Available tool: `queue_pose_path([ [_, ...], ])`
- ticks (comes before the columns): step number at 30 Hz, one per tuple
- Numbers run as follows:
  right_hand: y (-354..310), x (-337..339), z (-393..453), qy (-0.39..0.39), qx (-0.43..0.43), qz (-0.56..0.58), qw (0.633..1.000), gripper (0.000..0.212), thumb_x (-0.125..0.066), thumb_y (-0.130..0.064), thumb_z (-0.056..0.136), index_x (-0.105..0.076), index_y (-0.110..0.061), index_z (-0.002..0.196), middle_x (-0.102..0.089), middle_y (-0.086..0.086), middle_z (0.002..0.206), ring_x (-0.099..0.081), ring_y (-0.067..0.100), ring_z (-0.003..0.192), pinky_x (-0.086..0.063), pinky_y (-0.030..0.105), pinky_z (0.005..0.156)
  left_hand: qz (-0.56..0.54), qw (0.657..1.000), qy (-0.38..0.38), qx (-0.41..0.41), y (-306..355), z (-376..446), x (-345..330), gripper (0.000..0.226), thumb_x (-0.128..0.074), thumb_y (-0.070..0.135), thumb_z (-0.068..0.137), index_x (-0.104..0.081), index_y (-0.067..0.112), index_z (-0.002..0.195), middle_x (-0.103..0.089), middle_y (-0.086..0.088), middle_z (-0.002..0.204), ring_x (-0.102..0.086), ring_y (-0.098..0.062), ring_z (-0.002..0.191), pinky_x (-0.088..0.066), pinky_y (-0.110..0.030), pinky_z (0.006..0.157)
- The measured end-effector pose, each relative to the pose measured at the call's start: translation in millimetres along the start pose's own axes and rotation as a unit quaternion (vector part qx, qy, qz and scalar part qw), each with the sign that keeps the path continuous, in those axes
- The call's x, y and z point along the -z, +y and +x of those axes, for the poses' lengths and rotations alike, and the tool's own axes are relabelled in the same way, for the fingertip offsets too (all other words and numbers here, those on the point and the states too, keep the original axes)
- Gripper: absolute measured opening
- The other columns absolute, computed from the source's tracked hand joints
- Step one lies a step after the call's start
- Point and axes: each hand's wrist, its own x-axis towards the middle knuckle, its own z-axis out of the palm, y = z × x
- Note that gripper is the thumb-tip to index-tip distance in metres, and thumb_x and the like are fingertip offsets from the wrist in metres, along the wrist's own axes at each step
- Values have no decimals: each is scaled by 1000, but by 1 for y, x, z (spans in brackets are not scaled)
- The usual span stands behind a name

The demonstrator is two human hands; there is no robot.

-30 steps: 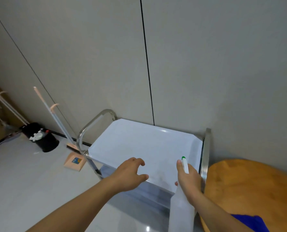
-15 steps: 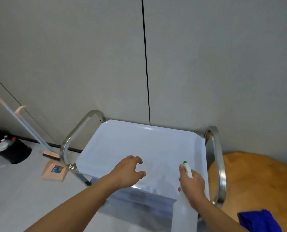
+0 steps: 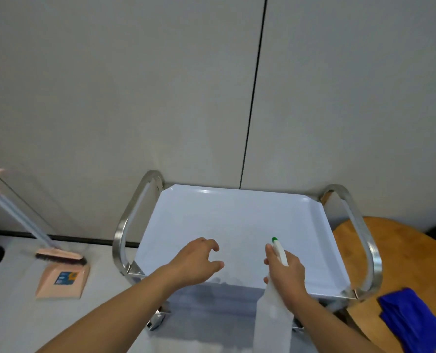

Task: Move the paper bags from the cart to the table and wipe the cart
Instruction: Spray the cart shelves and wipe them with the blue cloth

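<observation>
Now R hand (image 3: pixel 287 272) grips spray bottle (image 3: pixel 273 319); L hand (image 3: pixel 196 263) loosely curled, empty.

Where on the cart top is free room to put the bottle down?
The cart top is bare from the far rim to both side handles. Only the near edge is crowded: left hand hovers there and right hand grips the bottle.

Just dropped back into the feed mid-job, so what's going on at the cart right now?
A person stands at the steel cart, whose white top shelf carries no paper bags. The right hand grips a spray bottle, its green-tipped nozzle aimed over the shelf. The left hand hovers above the shelf, fingers loosely curled, holding nothing. A blue cloth lies on the wooden table to the right, not yet picked up.
</observation>
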Motion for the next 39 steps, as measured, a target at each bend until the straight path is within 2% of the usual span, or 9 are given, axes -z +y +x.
queue_pose_path([
  [7, -22, -60, -15, -42, 34, -12, 998, 42, -53, -49, 99, -65, -12, 82, -68, 15, 79, -70, 31, 71, -50, 21, 49, -25, 999, 12, 23, -47, -13, 18, 51, -59, 46, 96, -49, 25, 141, -49, 3, 140, -52, -14, 112, -40, -25, 93],
  [10, -29, -81, -7, -78, 21, -4, 997, 37, -53, -50, 99, -64, -17, 85, -69, 13, 84, -70, 34, 72, -57, 29, 54, -29, 999, 22, 41, -60, -14, 28, 51, -59, 46, 96, -49, 25, 141, -48, 4, 141, -52, -14, 119, -40, -24, 96],
  [14, -35, -117, 7, -111, 38, -26, 993, 46, -54, -50, 98, -66, -10, 81, -68, 16, 76, -69, 27, 63, -62, 37, 60, -31, 995, 40, 82, -77, -18, 43, 50, -60, 46, 96, -50, 26, 140, -47, 4, 143, -51, -14, 123, -41, -26, 99],
  [18, -46, -157, 13, -142, 50, -31, 988, 39, -53, -51, 98, -65, -18, 80, -69, 9, 79, -69, 24, 64, -60, 32, 58, -27, 990, 50, 132, -92, -23, 59, 49, -61, 45, 96, -51, 26, 140, -48, 4, 143, -51, -15, 125, -43, -29, 102],
  [21, -49, -180, 17, -188, 53, -58, 979, 44, -52, -51, 99, -65, -17, 74, -69, 6, 72, -69, 22, 59, -62, 39, 65, -25, 984, 53, 168, -100, -22, 66, 47, -62, 43, 96, -51, 26, 139, -48, 4, 143, -55, -16, 119, -45, -27, 98],
  [25, -50, -206, 20, -186, 63, -90, 976, 49, -51, -52, 99, -59, -22, 62, -67, 1, 63, -69, 23, 60, -59, 42, 69, -25, 980, 56, 192, -109, -17, 69, 46, -63, 46, 94, -52, 30, 136, -48, 4, 142, -60, -16, 109, -49, -28, 95],
  [31, -47, -214, 19, -261, 48, -102, 959, 46, -55, -48, 99, -64, -15, 68, -69, 8, 68, -69, 23, 61, -62, 45, 63, -20, 980, 44, 194, -111, -9, 64, 47, -63, 45, 95, -51, 28, 138, -50, 3, 141, -59, -17, 110, -49, -29, 95],
  [34, -47, -205, 24, -245, 69, -118, 960, 49, -53, -51, 98, -63, -14, 67, -68, 6, 64, -67, 20, 58, -61, 47, 64, -6, 982, 39, 182, -107, 1, 63, 47, -61, 44, 96, -51, 28, 139, -48, 4, 145, -53, -16, 124, -45, -29, 101],
  [39, -56, -182, 33, -237, 98, -121, 959, 40, -50, -53, 99, -59, -25, 71, -61, -4, 66, -67, 19, 67, -61, 45, 71, 6, 988, 31, 149, -85, 23, 62, 47, -62, 44, 97, -50, 29, 139, -49, 5, 144, -51, -15, 126, -43, -27, 100],
])
